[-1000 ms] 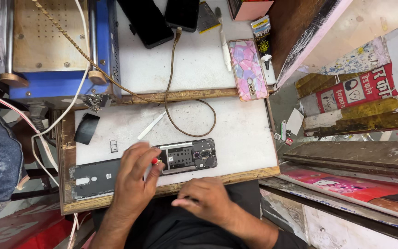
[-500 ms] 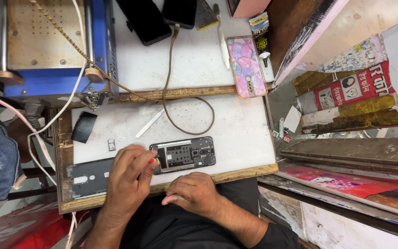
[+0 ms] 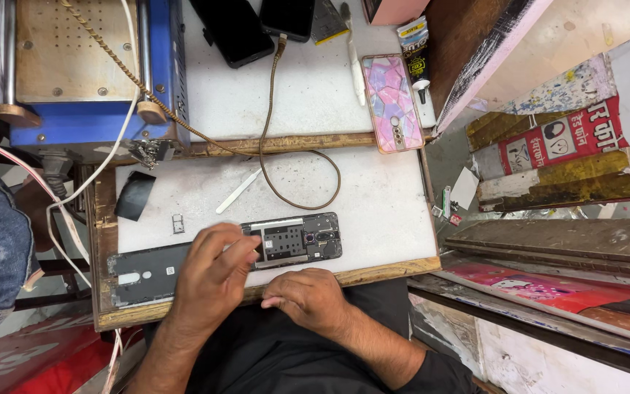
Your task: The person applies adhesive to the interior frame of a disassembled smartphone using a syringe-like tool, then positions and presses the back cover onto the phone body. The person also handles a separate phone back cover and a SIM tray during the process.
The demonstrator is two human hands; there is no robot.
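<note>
An opened phone (image 3: 297, 241) with its dark inner boards showing lies flat on the white work board (image 3: 373, 211). My left hand (image 3: 213, 276) covers the phone's left end. Its thumb and forefinger are pinched around a small red-tipped tool that the fingers almost hide. Under my left wrist lies a dark grey back cover (image 3: 144, 271). My right hand (image 3: 308, 299) rests on the board's wooden front edge just below the phone, with its fingers curled and nothing seen in it.
A white plastic pry stick (image 3: 238, 191), a tiny tray (image 3: 178, 223) and a black patch (image 3: 135, 195) lie on the board. A brown cable (image 3: 275, 138) loops back to dark phones (image 3: 236, 29). A blue machine (image 3: 89, 80) stands back left, a pink patterned phone case (image 3: 391, 102) back right.
Both hands stay near the opened phone. The red tip that showed between my left fingers is now covered by them. My right hand has shifted slightly along the front edge.
</note>
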